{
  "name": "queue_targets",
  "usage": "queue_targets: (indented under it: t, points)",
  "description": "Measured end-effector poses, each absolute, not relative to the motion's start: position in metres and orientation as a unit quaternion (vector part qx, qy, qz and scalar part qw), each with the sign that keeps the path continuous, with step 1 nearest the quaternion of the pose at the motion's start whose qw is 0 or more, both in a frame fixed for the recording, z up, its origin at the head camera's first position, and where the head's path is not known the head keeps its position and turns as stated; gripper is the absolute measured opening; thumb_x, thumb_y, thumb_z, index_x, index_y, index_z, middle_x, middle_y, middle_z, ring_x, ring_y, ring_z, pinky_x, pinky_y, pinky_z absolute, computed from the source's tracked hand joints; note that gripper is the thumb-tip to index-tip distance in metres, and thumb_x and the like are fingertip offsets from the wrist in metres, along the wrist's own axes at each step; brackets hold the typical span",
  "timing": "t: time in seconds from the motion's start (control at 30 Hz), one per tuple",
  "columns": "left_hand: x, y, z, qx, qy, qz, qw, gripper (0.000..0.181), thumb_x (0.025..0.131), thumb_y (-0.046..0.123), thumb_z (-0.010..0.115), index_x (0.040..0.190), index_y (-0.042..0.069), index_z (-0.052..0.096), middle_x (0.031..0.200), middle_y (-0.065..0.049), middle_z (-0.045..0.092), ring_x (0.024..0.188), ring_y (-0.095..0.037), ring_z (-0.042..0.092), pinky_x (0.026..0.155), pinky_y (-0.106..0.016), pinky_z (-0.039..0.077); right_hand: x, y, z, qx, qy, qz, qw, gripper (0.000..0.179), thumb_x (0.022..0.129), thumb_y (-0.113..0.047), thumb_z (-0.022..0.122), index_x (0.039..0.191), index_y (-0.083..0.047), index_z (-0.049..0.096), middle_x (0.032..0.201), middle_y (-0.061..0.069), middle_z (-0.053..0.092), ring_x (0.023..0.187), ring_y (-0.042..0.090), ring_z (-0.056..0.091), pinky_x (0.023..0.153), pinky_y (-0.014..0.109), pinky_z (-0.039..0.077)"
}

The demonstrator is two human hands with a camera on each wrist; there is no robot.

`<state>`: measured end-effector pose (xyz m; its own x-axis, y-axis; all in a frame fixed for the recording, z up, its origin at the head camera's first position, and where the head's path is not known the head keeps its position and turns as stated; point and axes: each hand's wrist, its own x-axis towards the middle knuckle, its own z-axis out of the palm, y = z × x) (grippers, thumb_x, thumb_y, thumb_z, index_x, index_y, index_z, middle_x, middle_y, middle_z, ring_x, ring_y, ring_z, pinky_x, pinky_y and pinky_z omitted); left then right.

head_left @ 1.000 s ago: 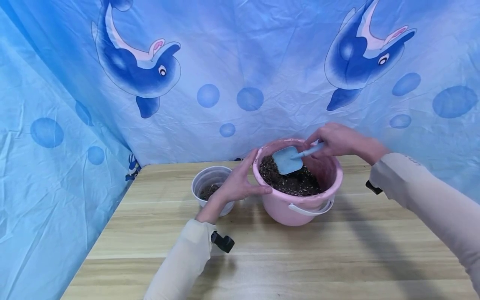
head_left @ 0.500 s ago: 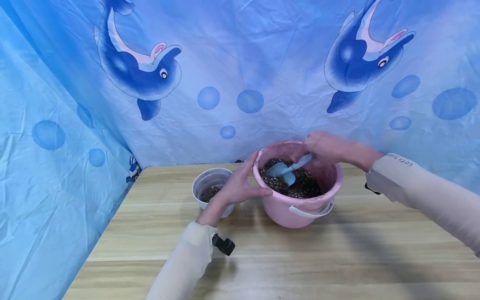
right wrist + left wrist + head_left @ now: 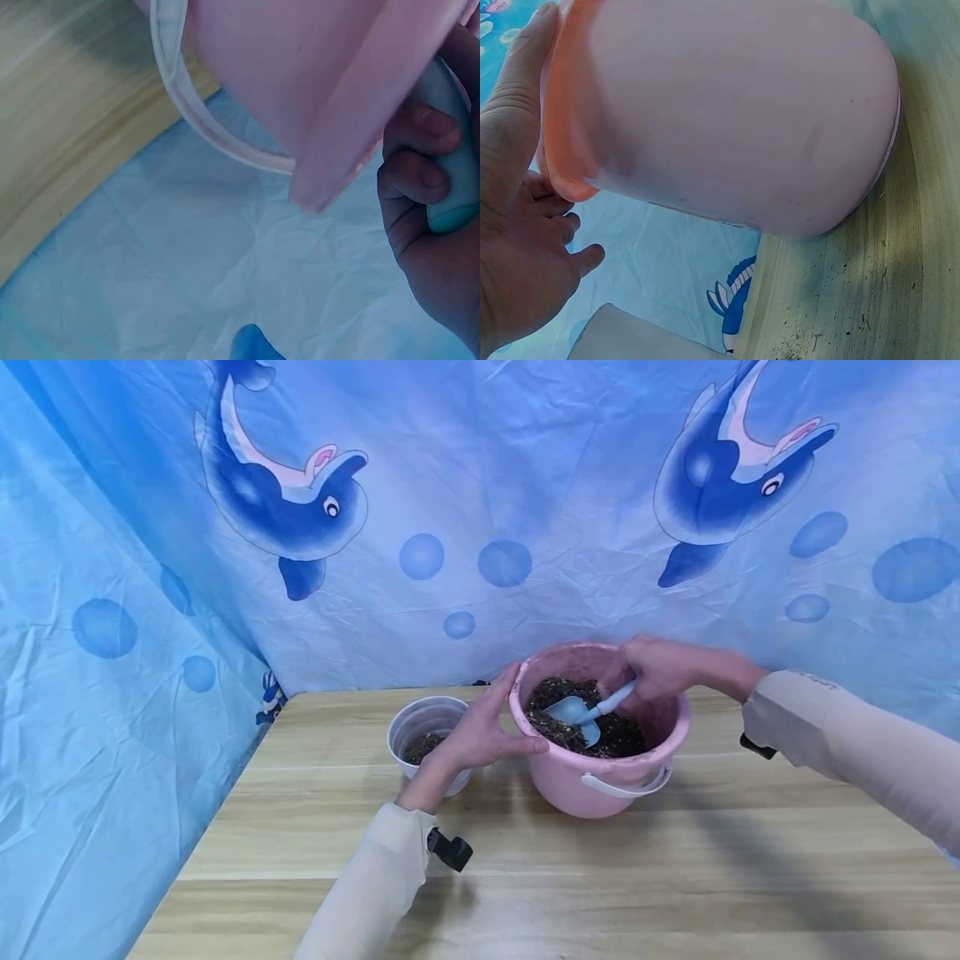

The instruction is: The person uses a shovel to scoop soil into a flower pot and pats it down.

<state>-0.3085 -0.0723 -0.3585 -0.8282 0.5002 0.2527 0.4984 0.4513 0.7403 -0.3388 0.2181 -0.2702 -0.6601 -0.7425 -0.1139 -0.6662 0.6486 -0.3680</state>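
A pink bucket [image 3: 576,793] holds dark potting soil [image 3: 625,737]. My left hand [image 3: 481,732] rests against its left rim, thumb toward the front and fingers spread toward the back; the left wrist view shows this hand [image 3: 525,247] beside the rim. My right hand [image 3: 660,665] reaches over the bucket's right side and grips the handle of a light blue trowel [image 3: 573,710]. Soil partly covers the trowel's blade. In the right wrist view, curled fingers wrap the trowel handle [image 3: 450,172]. Left of the bucket stands a white plastic pot [image 3: 401,756] with some soil at its bottom, partly behind my left hand.
Both containers stand near the back of a wooden table [image 3: 525,893], close to a blue dolphin-print curtain [image 3: 480,485]. The bucket's white carrying handle [image 3: 626,787] hangs down at its front. Soil crumbs [image 3: 802,345] lie on the table beside the bucket.
My right hand has lowered the trowel into the bucket, its blade going from above the soil to partly buried in it. The left hand has stayed at the rim.
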Motion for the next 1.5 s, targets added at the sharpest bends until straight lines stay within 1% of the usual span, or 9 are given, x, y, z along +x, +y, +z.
queue_targets:
  t: [0.13, 0.4, 0.6, 0.8, 0.97, 1.1, 1.27, 1.4, 1.5]
  points:
    - [-0.308, -0.074, -0.359, 0.286, 0.855, 0.433, 0.003, 0.119, 0.065, 0.049, 0.086, 0.153, 0.04, 0.007, 0.16, 0.007, 0.013, 0.144, -0.026, 0.022, 0.112, -0.053, 0.025, -0.343, 0.216, -0.271, -0.388, 0.887, -0.187, 0.166, 0.014, 0.075, -0.009, 0.078, 0.088, -0.015, 0.076, 0.076, -0.004, 0.073, 0.057, 0.004, 0.056, 0.053, 0.02, 0.046]
    - [-0.308, -0.075, -0.359, 0.285, 0.855, 0.434, 0.001, 0.119, 0.065, 0.049, 0.086, 0.154, 0.039, 0.007, 0.16, 0.007, 0.013, 0.144, -0.026, 0.021, 0.112, -0.054, 0.024, -0.346, 0.215, -0.269, -0.358, 0.878, -0.216, 0.232, 0.01, 0.078, -0.009, 0.077, 0.088, -0.01, 0.075, 0.066, 0.003, 0.066, 0.051, 0.001, 0.043, 0.048, 0.014, 0.034]
    - [-0.309, -0.072, -0.36, 0.289, 0.857, 0.427, 0.002, 0.118, 0.066, 0.051, 0.085, 0.153, 0.041, 0.006, 0.161, 0.007, 0.012, 0.144, -0.027, 0.021, 0.112, -0.054, 0.024, -0.346, 0.223, -0.269, -0.32, 0.866, -0.265, 0.279, 0.015, 0.08, -0.007, 0.075, 0.094, -0.002, 0.073, 0.07, 0.012, 0.068, 0.05, 0.004, 0.047, 0.046, 0.013, 0.037]
    - [-0.309, -0.072, -0.36, 0.282, 0.857, 0.43, 0.004, 0.118, 0.065, 0.05, 0.085, 0.153, 0.043, 0.006, 0.161, 0.007, 0.012, 0.144, -0.028, 0.022, 0.111, -0.056, 0.025, -0.345, 0.224, -0.273, -0.253, 0.855, -0.3, 0.339, 0.022, 0.082, -0.013, 0.074, 0.1, -0.001, 0.07, 0.071, 0.005, 0.066, 0.053, 0.007, 0.051, 0.044, 0.016, 0.039]
    - [-0.309, -0.072, -0.36, 0.285, 0.855, 0.433, 0.004, 0.118, 0.066, 0.049, 0.086, 0.153, 0.042, 0.006, 0.16, 0.008, 0.012, 0.144, -0.027, 0.021, 0.112, -0.055, 0.024, -0.345, 0.223, -0.276, -0.201, 0.834, -0.324, 0.399, 0.027, 0.087, -0.015, 0.07, 0.105, 0.004, 0.065, 0.065, 0.003, 0.058, 0.046, 0.006, 0.039, 0.041, 0.016, 0.031]
    - [-0.309, -0.071, -0.36, 0.286, 0.855, 0.433, 0.003, 0.118, 0.066, 0.048, 0.085, 0.153, 0.042, 0.006, 0.16, 0.008, 0.012, 0.144, -0.027, 0.021, 0.112, -0.055, 0.023, -0.344, 0.222, -0.275, -0.174, 0.826, -0.333, 0.419, 0.031, 0.089, -0.019, 0.069, 0.107, 0.005, 0.062, 0.063, 0.003, 0.055, 0.042, 0.005, 0.031, 0.039, 0.016, 0.026]
    - [-0.308, -0.071, -0.359, 0.286, 0.854, 0.435, 0.001, 0.118, 0.066, 0.047, 0.086, 0.153, 0.041, 0.007, 0.16, 0.009, 0.012, 0.144, -0.027, 0.02, 0.112, -0.055, 0.023, -0.337, 0.22, -0.277, -0.198, 0.843, -0.335, 0.371, 0.025, 0.086, -0.016, 0.071, 0.103, 0.001, 0.066, 0.063, 0.001, 0.055, 0.045, 0.005, 0.04, 0.041, 0.016, 0.032]
    - [-0.308, -0.071, -0.358, 0.285, 0.853, 0.437, 0.002, 0.119, 0.065, 0.046, 0.087, 0.153, 0.04, 0.007, 0.16, 0.009, 0.011, 0.145, -0.026, 0.02, 0.112, -0.055, 0.023, -0.328, 0.218, -0.284, -0.281, 0.867, -0.312, 0.269, 0.017, 0.084, -0.014, 0.074, 0.094, -0.001, 0.07, 0.065, -0.001, 0.06, 0.053, 0.008, 0.054, 0.046, 0.019, 0.043]
    - [-0.308, -0.071, -0.359, 0.284, 0.854, 0.436, 0.004, 0.119, 0.065, 0.046, 0.087, 0.153, 0.04, 0.007, 0.161, 0.009, 0.011, 0.145, -0.025, 0.019, 0.113, -0.054, 0.023, -0.321, 0.217, -0.289, -0.334, 0.882, -0.273, 0.189, 0.011, 0.083, -0.014, 0.075, 0.089, -0.007, 0.071, 0.064, -0.003, 0.062, 0.052, 0.008, 0.055, 0.048, 0.021, 0.046]
